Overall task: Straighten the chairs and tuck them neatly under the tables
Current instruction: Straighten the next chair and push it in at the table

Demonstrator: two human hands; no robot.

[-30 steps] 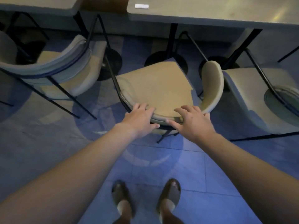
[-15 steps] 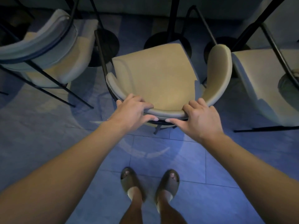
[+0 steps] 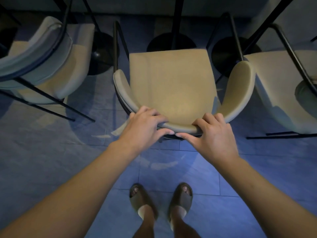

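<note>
A beige padded chair point(image 3: 171, 79) with a curved backrest and black metal frame stands straight in front of me, its seat pointing toward the table's black pedestal leg point(image 3: 176, 23). My left hand point(image 3: 144, 127) grips the left part of the backrest rim, fingers over the top and thumb underneath. My right hand point(image 3: 212, 134) grips the rim just to the right in the same way; the two thumbs nearly touch. The tabletop is out of view above.
A second beige chair point(image 3: 51, 66) stands at the left, turned at an angle. A third chair point(image 3: 281, 86) is at the right edge. Round black table bases point(image 3: 171, 43) sit on the blue-grey tiled floor. My sandalled feet point(image 3: 161, 200) stand behind the chair.
The middle chair has turned from slanted to square with the table and slid forward. My view has tilted down, so the tabletops have left the frame. Both hands stay on the backrest.
</note>
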